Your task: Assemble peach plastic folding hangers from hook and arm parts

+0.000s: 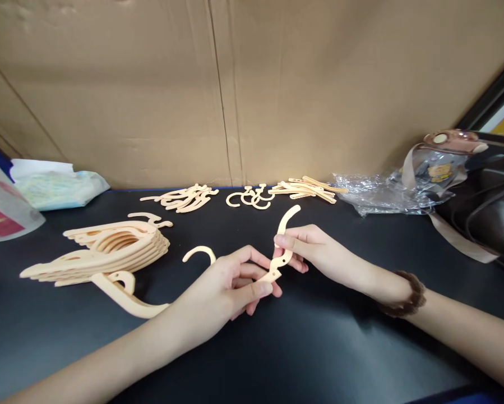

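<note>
Between my two hands is a beige plastic hanger part [289, 217], curved at its upper end and with small round holes near its lower end. My right hand [308, 244] pinches it along the curved upper part. The fingers of my left hand [245, 280] close on the lower end, where a stepped piece [272, 276] shows; whether this is a separate piece joined on is unclear. A beige hanger hook [199, 251] shows just behind my left hand, its lower end hidden. Left of my forearm lies a stack of folded beige hangers [125, 258], with a loose-looking hanger arm [129, 300] against its front.
Along the back of the black table [340, 359] lie piles of curved hanger arms [188, 197], hooks [252, 196] and slim bars [306, 189]. Clear plastic bags [369, 193] and a dark bag [487, 207] sit right. A wipes-like packet [62, 185] stands left, before a cardboard wall [277, 95].
</note>
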Tool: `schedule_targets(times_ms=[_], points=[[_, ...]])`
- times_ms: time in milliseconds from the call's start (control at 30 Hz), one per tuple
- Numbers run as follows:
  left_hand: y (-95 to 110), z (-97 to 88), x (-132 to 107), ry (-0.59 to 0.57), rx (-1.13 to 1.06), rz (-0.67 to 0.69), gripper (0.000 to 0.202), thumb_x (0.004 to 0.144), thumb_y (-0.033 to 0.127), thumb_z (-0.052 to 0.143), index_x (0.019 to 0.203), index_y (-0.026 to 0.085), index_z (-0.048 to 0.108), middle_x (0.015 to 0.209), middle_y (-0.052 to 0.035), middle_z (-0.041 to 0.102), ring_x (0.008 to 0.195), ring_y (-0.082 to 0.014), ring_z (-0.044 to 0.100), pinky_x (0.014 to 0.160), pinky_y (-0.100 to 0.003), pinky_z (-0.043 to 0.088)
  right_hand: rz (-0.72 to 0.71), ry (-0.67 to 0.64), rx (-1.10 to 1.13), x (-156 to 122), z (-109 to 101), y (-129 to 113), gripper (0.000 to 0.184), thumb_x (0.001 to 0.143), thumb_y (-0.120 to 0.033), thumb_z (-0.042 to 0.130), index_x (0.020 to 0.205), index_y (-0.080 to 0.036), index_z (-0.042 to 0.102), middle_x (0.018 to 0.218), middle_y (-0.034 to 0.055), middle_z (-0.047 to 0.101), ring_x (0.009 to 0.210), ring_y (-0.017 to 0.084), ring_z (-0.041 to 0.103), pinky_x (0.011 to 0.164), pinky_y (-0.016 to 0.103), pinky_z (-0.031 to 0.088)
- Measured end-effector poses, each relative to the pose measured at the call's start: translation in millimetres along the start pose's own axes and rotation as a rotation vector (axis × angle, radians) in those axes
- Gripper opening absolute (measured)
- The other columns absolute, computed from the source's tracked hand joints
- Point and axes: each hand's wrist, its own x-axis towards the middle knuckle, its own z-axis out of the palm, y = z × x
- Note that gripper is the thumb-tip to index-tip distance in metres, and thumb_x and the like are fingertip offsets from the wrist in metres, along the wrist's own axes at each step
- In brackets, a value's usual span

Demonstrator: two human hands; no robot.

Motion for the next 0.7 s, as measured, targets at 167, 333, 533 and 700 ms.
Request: schedule_targets(times_ms=[167, 333, 533, 700], points=[[4, 0.7, -3, -0.114, 0.055, -0.110, 0.023, 0.082, 0.030, 0.063, 0.101, 0.019, 0.054, 0.090, -0.0020, 0.072, 0.055, -0.0073, 0.050, 0.046, -0.019, 0.035, -0.105, -0.160, -0.129, -3, -8, -5, 0.043, 0.094, -0.047, 0.046, 0.064, -0.016, 0.050, 0.056, -0.0058, 0.038, 0.055, 0.008, 0.037, 0.055, 0.023, 0.032], [5, -0.3, -5, -0.180, 0.052, -0.162, 0.025, 0.081, 0.033, 0.062, 0.100, 0.018, 0.058, 0.094, -0.0046, 0.072, 0.055, -0.0077, 0.052, 0.043, -0.018, 0.035, -0.097, -0.148, -0.128, -3, -20, -12, 0.039, 0.094, -0.046, 0.048, 0.070, -0.016, 0.055, 0.054, -0.0063, 0.038, 0.052, 0.008, 0.037, 0.052, 0.022, 0.034], [3, 1.1, -3, -0.048, 0.021, -0.127, 0.028, 0.076, 0.034, 0.070, 0.083, 0.018, 0.048, 0.087, -0.0027, 0.072, 0.053, -0.0075, 0.052, 0.040, -0.017, 0.036, -0.010, -0.035, 0.030, 2, -20, -6, 0.033, 0.086, -0.047, 0.059, 0.078, -0.015, 0.060, 0.064, -0.0002, 0.062, 0.051, 0.008, 0.051, 0.048, 0.019, 0.037], [4, 5.2, -7, 0.072, 0.056, -0.037, 0.022, 0.081, 0.031, 0.063, 0.078, 0.020, 0.045, 0.074, 0.0010, 0.070, 0.046, -0.0059, 0.047, 0.037, -0.015, 0.033, 0.118, -0.063, 0.241, 3, -16, -1, 0.029, 0.078, -0.041, 0.071, 0.080, -0.013, 0.063, 0.065, -0.0002, 0.064, 0.051, 0.006, 0.051, 0.047, 0.018, 0.037]])
